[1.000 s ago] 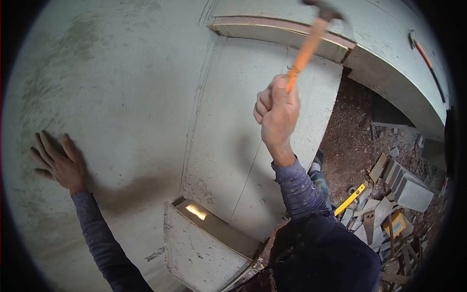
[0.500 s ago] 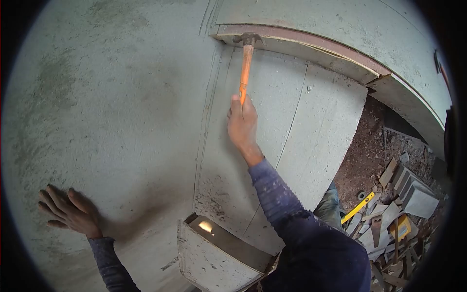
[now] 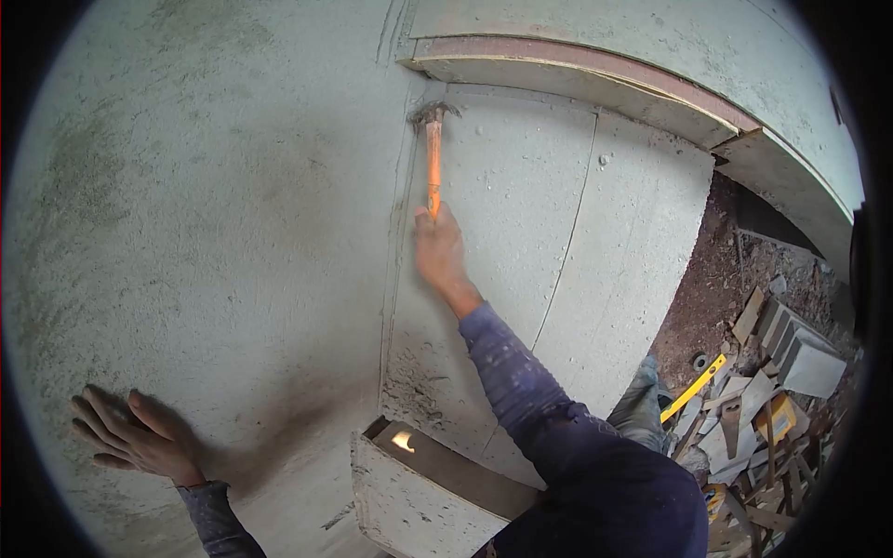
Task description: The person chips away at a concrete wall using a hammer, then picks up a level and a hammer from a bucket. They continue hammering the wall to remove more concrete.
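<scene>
My right hand (image 3: 441,251) is wrapped round the orange handle of a claw hammer (image 3: 433,158). The hammer's dark metal head is close to the corner seam where the grey-white wall (image 3: 260,186) meets the pale panel (image 3: 512,186); whether it touches cannot be made out. At the lower left, my left hand (image 3: 139,437) lies flat against the wall with its fingers stretched out, holding nothing. Above the hammer runs a curved ledge (image 3: 577,84) with a pinkish edge strip.
A box-like ledge (image 3: 419,502) with a bright light spot juts out below. At the right, the rubble-covered floor holds a yellow spirit level (image 3: 693,389), a handsaw (image 3: 731,426), grey blocks (image 3: 805,358) and wood scraps. A trouser leg (image 3: 640,409) shows beside the panel.
My right hand has moved the hammer left and down, from the curved ledge to near the corner seam. My left hand stays on the wall. The view has shifted slightly.
</scene>
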Demonstrator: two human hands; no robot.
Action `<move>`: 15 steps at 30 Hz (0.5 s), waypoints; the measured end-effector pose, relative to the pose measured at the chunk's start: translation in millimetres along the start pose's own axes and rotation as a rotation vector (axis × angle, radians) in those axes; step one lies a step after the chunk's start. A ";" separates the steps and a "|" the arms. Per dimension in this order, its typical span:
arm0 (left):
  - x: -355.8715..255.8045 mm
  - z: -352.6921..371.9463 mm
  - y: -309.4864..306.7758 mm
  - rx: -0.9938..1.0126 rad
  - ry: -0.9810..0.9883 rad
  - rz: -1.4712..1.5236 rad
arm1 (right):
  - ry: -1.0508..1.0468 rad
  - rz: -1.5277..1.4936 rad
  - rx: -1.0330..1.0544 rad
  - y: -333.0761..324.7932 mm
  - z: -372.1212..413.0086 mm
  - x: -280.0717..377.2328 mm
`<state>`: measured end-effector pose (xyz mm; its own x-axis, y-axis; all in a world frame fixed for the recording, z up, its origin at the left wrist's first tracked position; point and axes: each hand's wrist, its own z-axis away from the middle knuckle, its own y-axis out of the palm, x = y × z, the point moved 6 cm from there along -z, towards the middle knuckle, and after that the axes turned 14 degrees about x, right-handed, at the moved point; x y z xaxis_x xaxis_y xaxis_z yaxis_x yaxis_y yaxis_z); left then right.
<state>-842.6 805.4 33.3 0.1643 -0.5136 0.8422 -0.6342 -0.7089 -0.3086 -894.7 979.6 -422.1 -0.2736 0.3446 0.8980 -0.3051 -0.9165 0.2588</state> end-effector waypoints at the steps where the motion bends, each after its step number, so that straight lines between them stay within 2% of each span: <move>1: 0.4 2.3 -3.1 0.012 0.006 -0.002 | -0.029 -0.095 0.033 -14.0 10.4 10.3; 2: -1.0 2.8 -5.7 0.014 0.010 0.000 | -0.056 -0.189 0.057 -31.0 21.0 23.0; 4: -7.3 -0.8 -4.6 -0.010 0.009 0.003 | -0.197 -0.381 -0.097 -73.9 44.9 67.2; 6: -7.6 -0.3 -4.5 -0.018 0.003 0.007 | -0.516 -0.668 -0.256 -104.5 55.1 103.7; 7: -9.2 -0.1 -3.6 -0.028 0.000 0.003 | -0.524 -0.675 -0.256 -103.0 43.4 103.6; 9: -6.5 0.1 -3.7 -0.009 -0.009 -0.006 | -0.897 -0.870 -0.555 -100.2 34.1 95.7; 11: -4.6 1.0 -2.7 -0.004 -0.018 -0.015 | -0.367 -0.607 -0.452 -17.8 -17.2 -0.5; 13: -6.2 -4.4 -4.0 -0.005 -0.018 -0.009 | -0.215 0.154 -0.163 34.6 -39.7 -38.0; 14: -6.5 -7.8 -4.2 -0.018 -0.016 -0.004 | -0.217 0.148 -0.169 21.3 -32.3 -20.8; 15: -6.9 -6.2 -3.7 -0.016 -0.016 0.000 | -0.089 0.055 -0.065 -3.2 -16.5 0.8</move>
<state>-846.2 814.6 31.4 0.1765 -0.5211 0.8351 -0.6461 -0.7013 -0.3011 -908.9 986.1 -428.1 -0.2100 0.2718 0.9392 -0.3507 -0.9176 0.1871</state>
